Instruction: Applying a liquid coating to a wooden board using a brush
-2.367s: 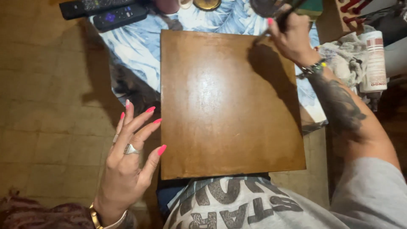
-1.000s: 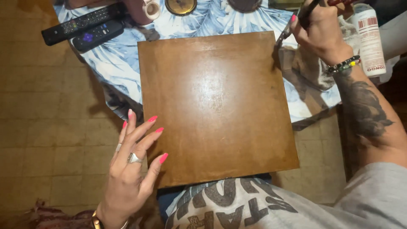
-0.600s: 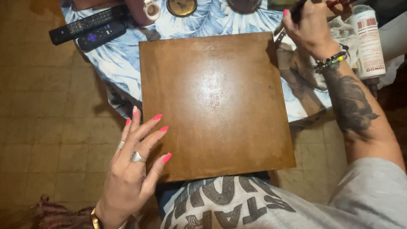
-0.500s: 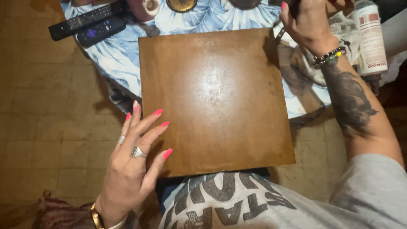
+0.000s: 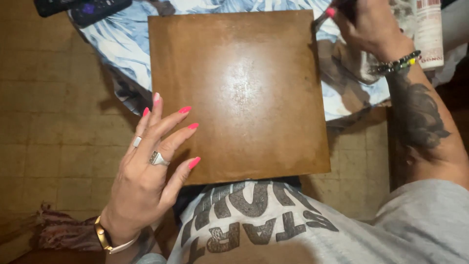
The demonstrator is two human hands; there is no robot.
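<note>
Right hand (image 5: 373, 29) pinches a thin brush-like tool (image 5: 323, 16) at the far right corner of the square brown board (image 5: 239, 95), lying flat before the person, while the left hand (image 5: 151, 166), fingers spread, steadies its near-left edge.

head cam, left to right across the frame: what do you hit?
left hand → brown square board → right hand → white bottle

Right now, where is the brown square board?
In the head view the brown square board lies centre, between the left hand and right hand, over the blue patterned cloth.
</note>
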